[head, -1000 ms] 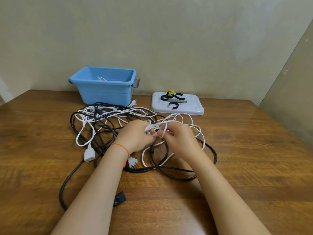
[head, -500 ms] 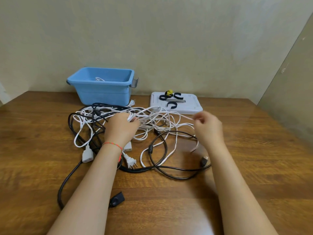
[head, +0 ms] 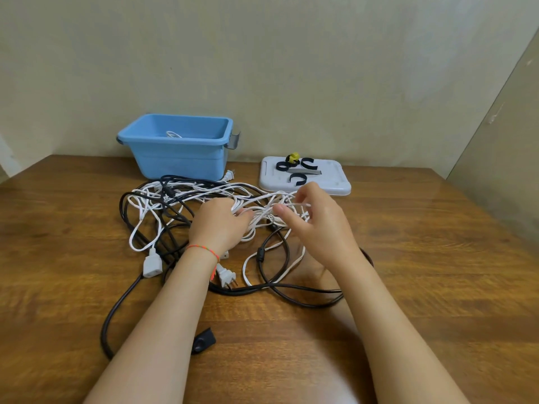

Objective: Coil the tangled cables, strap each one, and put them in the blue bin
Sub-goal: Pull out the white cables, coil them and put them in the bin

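I had the right hand (head: 316,225) pinching a white cable (head: 300,204) strand, grip clamped on it. The left hand (head: 219,224) pressed the white bundle just to its left, fingers curled into the loops. The strand ran left to right between them, so the pull had to go rightward. The tangle lay mid-tabletop (head: 437,258), near of the bin (head: 178,153). Black cables (head: 274,290) crossed under my wrists, their ends partly hidden.
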A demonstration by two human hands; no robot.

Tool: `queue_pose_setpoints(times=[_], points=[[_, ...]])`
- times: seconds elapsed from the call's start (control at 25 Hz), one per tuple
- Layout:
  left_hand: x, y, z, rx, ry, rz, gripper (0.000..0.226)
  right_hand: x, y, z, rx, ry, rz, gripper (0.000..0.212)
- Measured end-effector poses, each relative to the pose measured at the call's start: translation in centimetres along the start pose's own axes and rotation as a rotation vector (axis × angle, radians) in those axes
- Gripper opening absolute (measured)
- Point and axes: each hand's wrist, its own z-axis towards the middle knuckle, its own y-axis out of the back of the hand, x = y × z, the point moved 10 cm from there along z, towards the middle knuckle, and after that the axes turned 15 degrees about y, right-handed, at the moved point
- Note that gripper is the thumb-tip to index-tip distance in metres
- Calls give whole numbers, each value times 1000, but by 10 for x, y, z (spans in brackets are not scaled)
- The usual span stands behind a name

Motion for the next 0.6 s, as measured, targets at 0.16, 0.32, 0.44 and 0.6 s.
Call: queue_pose_setpoints(times=[0.16, 0.32, 0.44, 0.6], points=[[7, 0, 2, -7, 43, -45, 45, -22, 5, 0, -16, -50, 111, 36], [14, 2, 6, -8, 109, -96, 41, -61, 99, -28, -649, -240, -198, 33], [9, -6, 4, 15, 75, -43, 39, -85, 75, -21, -350, -385, -383, 22], [8, -9, 4, 6, 55, 9, 50, -68, 20, -4, -48, -222, -243, 22]])
